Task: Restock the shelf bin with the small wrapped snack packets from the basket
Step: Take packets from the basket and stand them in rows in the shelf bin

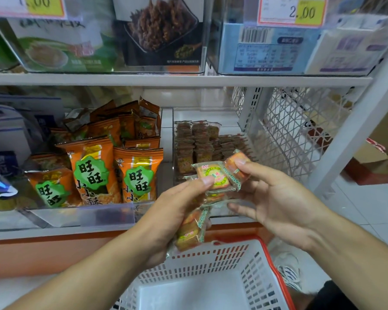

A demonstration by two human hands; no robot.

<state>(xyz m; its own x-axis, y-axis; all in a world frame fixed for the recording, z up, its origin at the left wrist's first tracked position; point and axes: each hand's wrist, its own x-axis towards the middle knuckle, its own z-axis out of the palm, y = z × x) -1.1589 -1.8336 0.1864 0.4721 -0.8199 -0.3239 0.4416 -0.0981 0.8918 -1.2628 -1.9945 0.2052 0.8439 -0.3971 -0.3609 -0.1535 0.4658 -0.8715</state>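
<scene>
Packets [213,177] sit at mid-frame, a loose bunch of small square snacks in clear crinkly wrap with green printed edges, shared between both hands just in front of the bin.

Going down in size: shelf [177,80] runs across the upper half, with clear boxes and price tags above it. Below, orange bags [94,166] fill the left compartment. The bin [166,135], clear-walled and right of centre, holds stacks of the same small packets [197,142] toward its back left, with room left at the front. The basket [211,265], white with a red rim, is at lower centre; the part of its floor in view looks bare.

The left hand [166,215] has its fingers curled round several packets, thumb pressed on the top one, with others hanging below its palm. The right hand [278,198] pinches one packet [235,166] between thumb and forefinger; its other fingers are loosely spread beneath.

Judging by looks, each packet is very light and stiff at its core, likely a brittle biscuit, so squeezing could crack it. The film is slick, and the hanging ones may slip. Best hold is flat across the two faces, or by the crimped seam, setting them down on edge against the existing stacks.
</scene>
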